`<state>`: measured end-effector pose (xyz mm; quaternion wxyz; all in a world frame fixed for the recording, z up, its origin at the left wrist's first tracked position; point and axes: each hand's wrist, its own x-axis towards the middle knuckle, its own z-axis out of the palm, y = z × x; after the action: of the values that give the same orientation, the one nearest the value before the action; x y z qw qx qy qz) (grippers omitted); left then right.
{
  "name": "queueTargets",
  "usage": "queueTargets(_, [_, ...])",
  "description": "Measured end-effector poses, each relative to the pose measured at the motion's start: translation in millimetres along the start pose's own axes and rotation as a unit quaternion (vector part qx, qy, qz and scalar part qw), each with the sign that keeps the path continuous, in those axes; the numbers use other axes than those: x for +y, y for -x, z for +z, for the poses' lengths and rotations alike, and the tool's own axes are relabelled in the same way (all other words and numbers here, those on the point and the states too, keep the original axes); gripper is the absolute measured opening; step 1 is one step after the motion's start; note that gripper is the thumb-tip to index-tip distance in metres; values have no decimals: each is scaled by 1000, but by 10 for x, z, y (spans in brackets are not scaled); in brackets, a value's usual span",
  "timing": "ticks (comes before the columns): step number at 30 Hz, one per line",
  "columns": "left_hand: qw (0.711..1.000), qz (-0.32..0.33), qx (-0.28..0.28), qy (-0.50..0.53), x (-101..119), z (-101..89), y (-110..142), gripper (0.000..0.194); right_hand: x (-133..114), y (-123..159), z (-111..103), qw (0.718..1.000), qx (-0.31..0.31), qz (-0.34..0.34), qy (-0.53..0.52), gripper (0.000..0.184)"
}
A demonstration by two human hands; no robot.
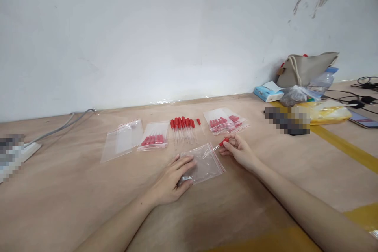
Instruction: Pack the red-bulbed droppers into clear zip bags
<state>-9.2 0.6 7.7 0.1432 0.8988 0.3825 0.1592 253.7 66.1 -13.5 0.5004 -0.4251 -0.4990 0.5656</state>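
Note:
My right hand (236, 150) pinches a dropper (223, 142) by its red rubber bulb. The dropper's clear tube points left, at the open end of a clear zip bag (203, 165); whether the tip is inside I cannot tell. Over the left part of that bag lies my left hand (176, 177), fingers stretched out and holding the bag down on the table. Just beyond the bag is a loose row of red-bulbed droppers (182, 123), with a single dropper (199, 121) to its right.
Bags filled with droppers lie on the left (152, 139) and on the right (220, 122). Flat zip bags (122, 139) are at far left. A tissue pack (268, 91), a grey bag (305, 71), a yellow packet (325, 113) and a phone (364, 119) occupy the right. A cable (63, 126) runs at left.

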Motion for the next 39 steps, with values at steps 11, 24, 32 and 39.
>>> queueTargets(11, [1000,3,-10,-5,34,-25,-4,50,-110,34,-11,957,-161,-41,239,27])
queueTargets(24, [1000,-19,9,16,37,-19,20,49,-175,46,132,913,-268,-99,292,24])
queueTargets(32, [993,-32,99,49,15,25,10,30,-486,-309,133,885,-30,-125,447,8])
queueTargets(39, [994,-27,93,49,33,32,-27,26,-384,-1022,614,810,23,-32,585,13])
